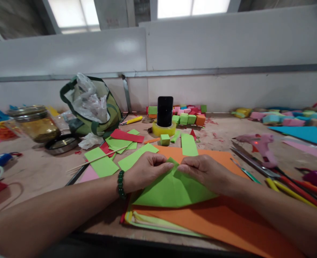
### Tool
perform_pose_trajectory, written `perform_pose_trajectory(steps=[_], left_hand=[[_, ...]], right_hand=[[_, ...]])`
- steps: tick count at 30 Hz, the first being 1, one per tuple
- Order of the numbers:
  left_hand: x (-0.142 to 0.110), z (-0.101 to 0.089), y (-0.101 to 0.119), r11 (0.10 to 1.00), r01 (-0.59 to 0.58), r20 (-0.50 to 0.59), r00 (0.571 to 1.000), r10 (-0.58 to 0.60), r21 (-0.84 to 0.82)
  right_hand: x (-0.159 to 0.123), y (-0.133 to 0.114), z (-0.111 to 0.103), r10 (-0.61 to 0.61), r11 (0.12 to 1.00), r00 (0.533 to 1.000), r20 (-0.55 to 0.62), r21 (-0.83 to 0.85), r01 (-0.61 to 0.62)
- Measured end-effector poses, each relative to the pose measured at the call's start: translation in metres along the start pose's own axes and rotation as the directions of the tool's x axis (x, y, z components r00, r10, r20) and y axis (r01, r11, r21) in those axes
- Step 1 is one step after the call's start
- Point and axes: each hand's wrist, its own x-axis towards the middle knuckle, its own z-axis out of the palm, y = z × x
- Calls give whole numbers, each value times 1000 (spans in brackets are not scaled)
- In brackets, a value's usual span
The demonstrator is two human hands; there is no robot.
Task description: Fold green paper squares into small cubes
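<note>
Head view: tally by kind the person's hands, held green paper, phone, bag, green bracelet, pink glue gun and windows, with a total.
Hands: 2
Held green paper: 1
Phone: 1
Bag: 1
Green bracelet: 1
Pink glue gun: 1
Windows: 2
Total: 9

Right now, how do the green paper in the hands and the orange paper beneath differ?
The left hand and right hand pinch the green paper; the orange paper lies under it. The orange paper spreads wider than the green paper. Both look plain and single-coloured.
</note>
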Motion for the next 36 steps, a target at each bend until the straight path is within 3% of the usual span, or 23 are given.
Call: perform_pose_trajectory(steps=[8,12,17,21,28,36], left_hand=[[-1,-1,0,998,-24,-3,1000,24,55],[1,-3,2,999,-16,-19,1000,16,48],[5,-9,8,992,117,-60,992,-114,38],[8,-16,9,980,198,-17,980,-198,28],[13,-25,2,951,242,-62,964,-258,-191],[14,-28,1,971,196,-156,964,-216,-135]], right_hand=[[0,1,1,-13,1000,1000,1,14,13],[0,-1,-1,15,992,999,44,128,-20],[0,-2,-11,82,936,967,242,316,-158],[2,4,-19,192,850,926,326,416,-323],[7,15,-29,279,814,915,293,433,-387],[5,9,-46,327,788,906,269,452,-419]])
